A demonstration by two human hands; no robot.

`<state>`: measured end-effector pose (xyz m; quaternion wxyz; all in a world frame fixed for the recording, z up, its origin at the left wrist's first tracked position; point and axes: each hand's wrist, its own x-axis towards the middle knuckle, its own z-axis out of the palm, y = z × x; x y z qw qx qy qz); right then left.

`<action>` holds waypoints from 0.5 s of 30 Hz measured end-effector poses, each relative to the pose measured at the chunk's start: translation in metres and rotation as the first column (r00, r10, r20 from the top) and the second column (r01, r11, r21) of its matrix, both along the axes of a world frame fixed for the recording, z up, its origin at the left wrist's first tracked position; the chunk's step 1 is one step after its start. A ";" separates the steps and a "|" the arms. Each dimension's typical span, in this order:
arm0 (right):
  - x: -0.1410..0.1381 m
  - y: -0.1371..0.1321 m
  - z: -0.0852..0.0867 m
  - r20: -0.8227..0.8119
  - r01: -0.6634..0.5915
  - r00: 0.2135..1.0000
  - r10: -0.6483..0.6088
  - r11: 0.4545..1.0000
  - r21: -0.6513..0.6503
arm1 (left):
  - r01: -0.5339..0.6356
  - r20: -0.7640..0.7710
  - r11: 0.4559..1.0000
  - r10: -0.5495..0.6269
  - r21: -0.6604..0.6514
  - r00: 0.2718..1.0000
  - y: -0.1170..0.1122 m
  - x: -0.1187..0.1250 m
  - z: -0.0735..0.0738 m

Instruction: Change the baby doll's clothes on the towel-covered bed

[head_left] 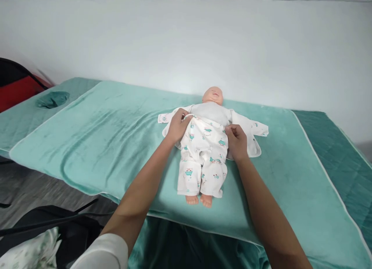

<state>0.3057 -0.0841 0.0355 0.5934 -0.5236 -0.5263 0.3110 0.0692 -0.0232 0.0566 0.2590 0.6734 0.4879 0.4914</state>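
Note:
A baby doll (pixel 213 95) lies on its back with its head toward the wall and its bare feet toward me. White printed baby pants (pixel 203 145) cover its legs and reach up over the belly. My left hand (pixel 179 125) pinches the waistband at the doll's side on my left. On the other side, my right hand (pixel 236 139) has its fingers closed on the waistband edge. An opened white baby jacket (pixel 247 129) is spread under the doll, its sleeves out to both sides. The fingertips are partly hidden by the cloth.
A green velvety sheet (pixel 116 145) covers the massage bed, which has a face hole (pixel 52 100) at the left end. Behind it rises a white wall (pixel 186 44). Lower left are a black bag (pixel 75 230) and a printed cloth (pixel 31 251). A red and black item (pixel 19 90) stands far left.

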 end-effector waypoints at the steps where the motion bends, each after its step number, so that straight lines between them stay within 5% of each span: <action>1: 0.001 0.001 -0.001 -0.025 -0.007 1.000 0.007 1.000 -0.020 | -0.061 0.054 0.998 0.062 -0.019 0.997 0.005 0.002 -0.005; 5: 0.009 0.004 -0.004 -0.109 -0.112 0.989 0.104 0.991 -0.072 | -0.134 0.118 0.986 0.146 -0.101 0.982 0.016 0.009 -0.025; 10: 0.027 0.001 0.000 -0.158 -0.337 0.936 0.315 0.932 -0.137 | -0.065 0.204 0.981 0.102 -0.181 0.974 0.010 0.005 -0.038; 15: 0.031 -0.013 -0.001 0.034 -0.265 0.957 0.288 0.915 -0.303 | 0.034 0.244 0.964 0.033 -0.263 0.969 0.002 -0.001 -0.035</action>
